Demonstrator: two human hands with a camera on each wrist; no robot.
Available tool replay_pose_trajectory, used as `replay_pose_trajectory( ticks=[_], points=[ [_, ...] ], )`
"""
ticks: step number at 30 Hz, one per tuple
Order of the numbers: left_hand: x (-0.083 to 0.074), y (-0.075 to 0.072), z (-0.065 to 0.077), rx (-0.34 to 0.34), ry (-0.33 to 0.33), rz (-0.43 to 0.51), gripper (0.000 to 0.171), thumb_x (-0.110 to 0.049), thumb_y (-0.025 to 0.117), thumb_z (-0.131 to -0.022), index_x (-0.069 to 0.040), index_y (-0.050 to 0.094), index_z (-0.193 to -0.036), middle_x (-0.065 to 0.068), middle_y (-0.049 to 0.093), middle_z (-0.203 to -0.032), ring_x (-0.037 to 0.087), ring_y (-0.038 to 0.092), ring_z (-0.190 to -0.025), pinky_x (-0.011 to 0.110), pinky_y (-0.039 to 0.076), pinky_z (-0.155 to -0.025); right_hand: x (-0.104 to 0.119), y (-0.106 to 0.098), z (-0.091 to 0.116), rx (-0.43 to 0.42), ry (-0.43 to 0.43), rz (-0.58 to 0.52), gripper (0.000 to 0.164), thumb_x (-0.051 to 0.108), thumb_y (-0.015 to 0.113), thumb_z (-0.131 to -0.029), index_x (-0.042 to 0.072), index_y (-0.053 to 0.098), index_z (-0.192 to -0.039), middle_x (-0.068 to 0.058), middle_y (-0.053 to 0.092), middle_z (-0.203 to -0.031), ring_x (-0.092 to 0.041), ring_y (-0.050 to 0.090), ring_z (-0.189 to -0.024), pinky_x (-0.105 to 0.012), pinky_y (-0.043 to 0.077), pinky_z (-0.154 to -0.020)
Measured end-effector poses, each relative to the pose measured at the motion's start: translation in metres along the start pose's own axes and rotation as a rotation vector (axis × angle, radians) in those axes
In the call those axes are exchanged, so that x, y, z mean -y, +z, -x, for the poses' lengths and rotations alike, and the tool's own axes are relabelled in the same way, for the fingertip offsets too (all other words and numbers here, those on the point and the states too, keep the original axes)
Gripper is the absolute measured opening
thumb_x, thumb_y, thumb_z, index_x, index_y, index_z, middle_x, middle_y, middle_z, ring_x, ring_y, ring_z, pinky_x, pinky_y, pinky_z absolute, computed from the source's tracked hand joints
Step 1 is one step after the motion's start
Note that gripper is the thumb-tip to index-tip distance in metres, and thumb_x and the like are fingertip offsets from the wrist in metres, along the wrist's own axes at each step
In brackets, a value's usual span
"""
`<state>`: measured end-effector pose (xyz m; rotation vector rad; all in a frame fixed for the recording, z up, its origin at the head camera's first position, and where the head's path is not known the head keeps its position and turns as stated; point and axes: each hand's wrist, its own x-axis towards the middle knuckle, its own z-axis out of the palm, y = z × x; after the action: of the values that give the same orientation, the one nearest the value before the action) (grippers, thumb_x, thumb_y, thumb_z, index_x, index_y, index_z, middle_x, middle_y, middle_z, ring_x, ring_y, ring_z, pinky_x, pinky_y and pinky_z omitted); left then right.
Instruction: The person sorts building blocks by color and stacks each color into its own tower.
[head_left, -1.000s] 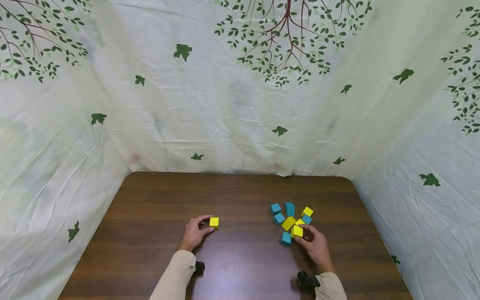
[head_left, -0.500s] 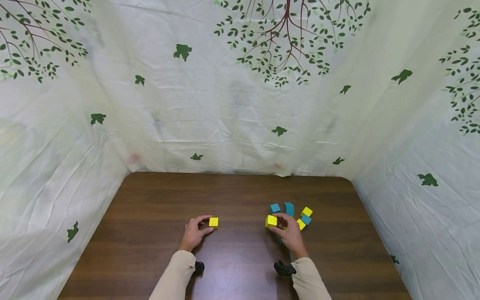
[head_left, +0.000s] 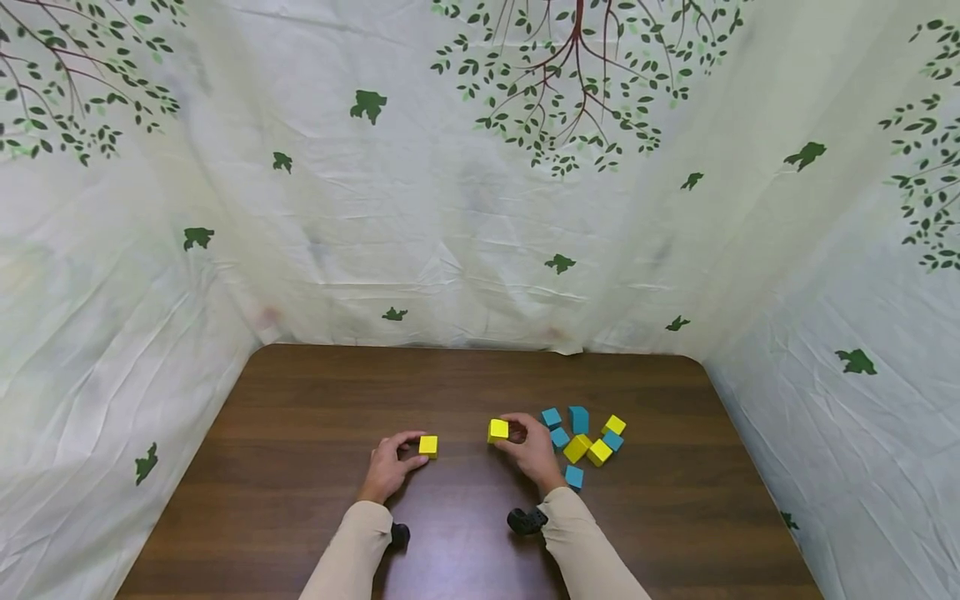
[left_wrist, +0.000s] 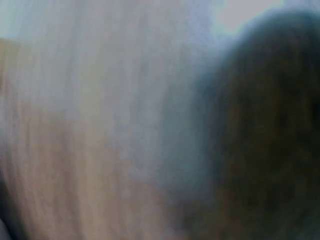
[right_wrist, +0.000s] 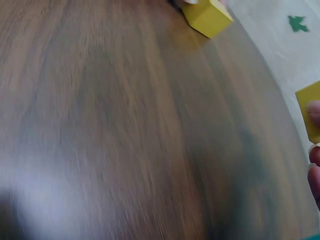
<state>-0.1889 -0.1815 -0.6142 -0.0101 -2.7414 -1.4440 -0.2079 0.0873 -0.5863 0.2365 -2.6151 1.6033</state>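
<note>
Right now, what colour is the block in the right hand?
Yellow: the block in the right hand shows best in the head view.

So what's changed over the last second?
The right hand carried its yellow cube leftward, away from the other cubes and closer to the left hand. Nothing was newly gripped or let go. The left hand stayed put, pinching its own cube; the other cubes look unmoved.

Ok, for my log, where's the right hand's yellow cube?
In the head view, the yellow cube is in the right hand, between the left hand with another cube and the loose blocks on the right.
</note>
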Motion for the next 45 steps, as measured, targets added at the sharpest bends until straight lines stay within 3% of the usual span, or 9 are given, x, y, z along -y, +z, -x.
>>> replay_pose_trajectory(
  ticks=[10, 17, 21, 29, 45],
  points=[
    [0.001, 0.000, 0.000, 0.005, -0.013, -0.011, 0.037, -0.012, 0.079, -0.078, -0.012, 0.070, -0.114, 0.007, 0.065, -0.106, 0.026, 0.052, -0.096, 0.044, 0.029, -0.086, 0.005, 0.033, -0.011, 0.088, -0.037, 0.022, 0.036, 0.000, 0.078, -0.077, 0.003, 0.067, -0.111, -0.008, 0.065, -0.097, -0.018, 0.060, -0.083, -0.028, 0.053, -0.073],
    [0.004, 0.002, 0.001, -0.026, 0.027, -0.011, 0.036, -0.015, 0.080, -0.077, -0.012, 0.071, -0.112, 0.006, 0.065, -0.104, 0.023, 0.052, -0.094, 0.043, 0.029, -0.084, 0.008, 0.054, -0.012, 0.146, -0.015, -0.001, 0.036, -0.002, 0.078, -0.077, 0.001, 0.066, -0.111, -0.008, 0.065, -0.096, -0.018, 0.061, -0.084, -0.029, 0.053, -0.074],
    [0.001, 0.000, 0.000, -0.004, -0.004, -0.005, 0.036, -0.012, 0.080, -0.078, -0.012, 0.071, -0.113, 0.007, 0.066, -0.107, 0.026, 0.053, -0.097, 0.045, 0.028, -0.087, 0.010, 0.064, -0.011, 0.142, -0.006, -0.035, 0.036, -0.003, 0.078, -0.076, 0.000, 0.067, -0.109, -0.009, 0.066, -0.095, -0.018, 0.062, -0.084, -0.028, 0.053, -0.074],
    [0.001, 0.000, 0.001, -0.013, 0.008, 0.010, 0.036, -0.010, 0.080, -0.077, -0.011, 0.071, -0.112, 0.008, 0.067, -0.108, 0.028, 0.054, -0.097, 0.048, 0.027, -0.089, 0.009, 0.076, -0.008, 0.114, -0.020, -0.031, 0.034, 0.000, 0.081, -0.074, 0.002, 0.068, -0.106, -0.006, 0.067, -0.094, -0.018, 0.061, -0.084, -0.027, 0.050, -0.074],
    [0.002, 0.002, 0.001, -0.008, 0.020, -0.013, 0.037, -0.011, 0.079, -0.078, -0.011, 0.070, -0.113, 0.008, 0.067, -0.107, 0.027, 0.054, -0.096, 0.048, 0.027, -0.088, 0.011, 0.091, 0.002, 0.030, 0.017, 0.013, 0.035, 0.010, 0.084, -0.072, 0.007, 0.071, -0.104, -0.002, 0.067, -0.096, -0.020, 0.058, -0.091, -0.038, 0.047, -0.085]
  ],
)
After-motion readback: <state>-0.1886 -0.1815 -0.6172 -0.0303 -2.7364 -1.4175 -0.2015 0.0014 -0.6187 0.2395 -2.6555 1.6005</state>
